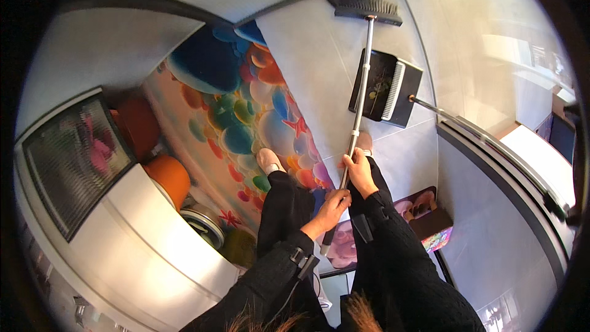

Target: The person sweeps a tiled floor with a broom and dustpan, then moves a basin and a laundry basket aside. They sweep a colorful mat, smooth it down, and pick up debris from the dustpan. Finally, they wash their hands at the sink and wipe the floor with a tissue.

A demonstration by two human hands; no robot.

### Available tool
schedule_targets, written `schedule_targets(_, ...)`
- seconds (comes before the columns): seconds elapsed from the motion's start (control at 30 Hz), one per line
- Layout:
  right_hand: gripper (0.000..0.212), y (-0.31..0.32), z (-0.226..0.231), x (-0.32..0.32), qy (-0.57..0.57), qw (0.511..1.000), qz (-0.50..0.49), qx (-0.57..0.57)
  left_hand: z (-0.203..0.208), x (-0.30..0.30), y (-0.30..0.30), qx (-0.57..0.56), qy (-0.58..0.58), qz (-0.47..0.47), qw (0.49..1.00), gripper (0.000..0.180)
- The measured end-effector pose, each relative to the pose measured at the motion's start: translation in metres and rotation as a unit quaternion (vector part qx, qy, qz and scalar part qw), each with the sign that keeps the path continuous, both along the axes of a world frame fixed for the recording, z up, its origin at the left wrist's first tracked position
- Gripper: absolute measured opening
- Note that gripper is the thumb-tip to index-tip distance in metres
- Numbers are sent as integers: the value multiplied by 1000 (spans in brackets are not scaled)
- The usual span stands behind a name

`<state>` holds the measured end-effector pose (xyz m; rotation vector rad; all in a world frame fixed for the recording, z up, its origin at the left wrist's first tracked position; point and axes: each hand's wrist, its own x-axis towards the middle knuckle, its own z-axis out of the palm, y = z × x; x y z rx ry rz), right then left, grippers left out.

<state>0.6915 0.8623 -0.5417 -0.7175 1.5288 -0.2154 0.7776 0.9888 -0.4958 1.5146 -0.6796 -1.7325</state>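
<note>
Both my hands are closed round the metal handle of a long broom (363, 83). My left hand (334, 206) grips it near its lower end, and my right hand (358, 171) holds it just farther up. The broom's dark bristle head (364, 9) rests on the grey tiles at the far side. Beneath the handle lies a black dustpan (405, 95) with a pale comb-like row of teeth; some small debris shows in its pan. The dustpan's own long handle (458, 120) leans away to the right, with neither hand on it.
A colourful balloon-patterned mat (246, 104) covers the floor at left, my feet at its right edge. Left stands a white cabinet (153, 227), with an orange container (168, 178) beside it. Glass panels (479, 37) border the right; a box (430, 221) sits near my right leg.
</note>
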Motion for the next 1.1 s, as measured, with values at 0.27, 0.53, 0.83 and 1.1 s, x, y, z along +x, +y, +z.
schedule_targets(0.27, 30, -40, 200, -30, -17, 983, 141, -118, 137, 24, -111, 119, 142, 119, 975, 46)
schedule_targets(0.53, 46, -115, 448, -128, 243, 792, 231, -510, 248, 30, -162, 206, 244, 143, 937, 62)
schedule_targets(0.83, 69, -224, 519, -216, 387, 701, 439, -409, 384, 41, -164, 309, 442, 239, 807, 44)
schedule_targets(1.1, 66, -197, 482, -224, 38, 861, 506, -30, 468, -36, -193, 317, 465, 276, 779, 51)
